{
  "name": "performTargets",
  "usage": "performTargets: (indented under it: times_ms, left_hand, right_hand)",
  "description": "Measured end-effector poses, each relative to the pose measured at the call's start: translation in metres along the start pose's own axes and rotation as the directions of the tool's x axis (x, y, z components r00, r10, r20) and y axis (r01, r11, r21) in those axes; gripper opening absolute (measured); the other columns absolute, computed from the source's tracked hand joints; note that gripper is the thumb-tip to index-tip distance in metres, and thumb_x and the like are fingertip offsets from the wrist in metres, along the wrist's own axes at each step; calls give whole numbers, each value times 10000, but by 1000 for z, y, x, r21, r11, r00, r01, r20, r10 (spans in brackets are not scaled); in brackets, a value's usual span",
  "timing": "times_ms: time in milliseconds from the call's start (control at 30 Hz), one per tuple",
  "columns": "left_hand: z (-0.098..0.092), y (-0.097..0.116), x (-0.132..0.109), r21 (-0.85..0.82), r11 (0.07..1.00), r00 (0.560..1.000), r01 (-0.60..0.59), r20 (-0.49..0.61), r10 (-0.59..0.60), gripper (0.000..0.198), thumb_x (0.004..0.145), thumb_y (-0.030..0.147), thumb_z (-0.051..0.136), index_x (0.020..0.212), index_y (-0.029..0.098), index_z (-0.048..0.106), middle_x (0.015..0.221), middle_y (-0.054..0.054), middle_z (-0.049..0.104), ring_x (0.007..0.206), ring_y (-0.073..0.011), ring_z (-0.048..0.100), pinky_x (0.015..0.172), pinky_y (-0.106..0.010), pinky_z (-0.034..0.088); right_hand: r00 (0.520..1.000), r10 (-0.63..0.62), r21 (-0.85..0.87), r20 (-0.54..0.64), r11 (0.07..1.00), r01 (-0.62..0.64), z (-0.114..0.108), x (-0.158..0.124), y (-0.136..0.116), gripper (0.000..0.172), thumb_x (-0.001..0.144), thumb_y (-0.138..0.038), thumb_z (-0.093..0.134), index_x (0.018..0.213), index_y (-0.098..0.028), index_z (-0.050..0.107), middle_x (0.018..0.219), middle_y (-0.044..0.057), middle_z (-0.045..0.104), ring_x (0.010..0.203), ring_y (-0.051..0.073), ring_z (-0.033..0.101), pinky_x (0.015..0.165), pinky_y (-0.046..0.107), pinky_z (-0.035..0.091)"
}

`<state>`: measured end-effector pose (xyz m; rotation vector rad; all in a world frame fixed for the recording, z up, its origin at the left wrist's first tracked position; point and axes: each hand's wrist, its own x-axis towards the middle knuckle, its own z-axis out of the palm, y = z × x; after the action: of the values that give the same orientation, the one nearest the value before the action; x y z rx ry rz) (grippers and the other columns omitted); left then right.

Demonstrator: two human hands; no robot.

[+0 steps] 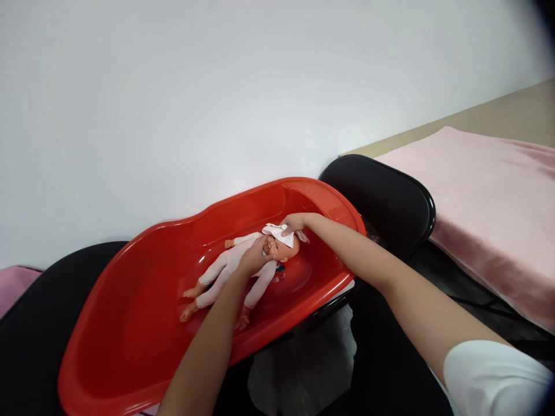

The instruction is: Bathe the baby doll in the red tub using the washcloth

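Note:
A baby doll (232,260) in a pale pink suit lies on its back in a red baby bathtub (125,312), head toward the right end. My left hand (255,255) rests at the doll's chin and upper chest, its fingers and thumb around the lower face. With my right hand (295,222) I grip a white cloth (284,236), which lies against the doll's forehead and the far side of its head. Part of the cloth hides the doll's brow.
Black chairs (377,196) stand at both ends of the tub. To the right is a surface covered with a pink sheet (489,190). A pale wall (173,104) rises right behind the tub. Another pink cloth (17,283) shows at the far left.

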<state>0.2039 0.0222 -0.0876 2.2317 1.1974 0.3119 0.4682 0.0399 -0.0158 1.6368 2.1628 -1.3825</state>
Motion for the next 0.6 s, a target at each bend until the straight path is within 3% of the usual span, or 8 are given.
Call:
performTargets:
  times_ms: [67, 167, 333, 433, 500, 600]
  left_hand:
    - [2, -3, 1, -14, 1000, 1000, 9, -1, -9, 821, 864, 314, 825, 1623, 283, 514, 1622, -108, 629, 1442, -340, 616, 1136, -363, 496]
    - [3, -5, 2, -26, 999, 1000, 26, -1, -26, 797, 850, 318, 840, 1591, 272, 550, 1581, -109, 658, 1394, -353, 638, 1110, -374, 504]
    - [2, -4, 2, -5, 1000, 1000, 7, -7, -7, 730, 853, 292, 836, 1540, 243, 592, 1556, -117, 674, 1375, -359, 646, 1089, -366, 510]
    - [1, -3, 1, -9, 1000, 1000, -1, -9, 1, 730, 859, 305, 828, 1545, 267, 583, 1545, -99, 681, 1365, -352, 652, 1096, -368, 510]
    - [0, -2, 0, -17, 1000, 1000, -9, -7, 9, 708, 858, 311, 824, 1525, 274, 591, 1527, -96, 691, 1342, -350, 663, 1106, -373, 505]
    - [-1, 0, -1, -21, 1000, 1000, -16, -9, 16, 651, 854, 328, 817, 1470, 265, 615, 1495, -95, 705, 1308, -354, 680, 1102, -386, 511]
  right_hand:
    - [1000, 12, -1, -12, 1000, -12, -1, -1, 0, 586, 1047, -473, 701, 1463, -64, 641, 639, 10, 704, 501, 182, 666, 664, 298, 574]
    - [1000, 27, 12, 13, 1000, -27, 0, -3, -1, 650, 908, -505, 863, 1343, -57, 685, 728, 40, 752, 629, 205, 726, 704, 296, 588]
    - [995, 88, 104, 49, 990, -93, 6, -9, -5, 304, 864, -347, 888, 1100, -200, 766, 996, 98, 831, 851, 302, 790, 708, 398, 651]
    - [987, 155, 168, 42, 973, -160, 6, -13, -7, 208, 879, -316, 853, 1033, -201, 772, 1043, 115, 833, 920, 345, 797, 721, 434, 667]
    - [984, 176, 172, 36, 968, -180, 5, -15, -8, 215, 898, -351, 831, 1008, -177, 767, 995, 131, 829, 932, 357, 800, 733, 424, 667]
    - [985, 169, 107, 44, 979, -173, 1, -13, -6, 412, 841, -451, 890, 1040, -117, 754, 909, 143, 816, 913, 339, 800, 765, 382, 652]
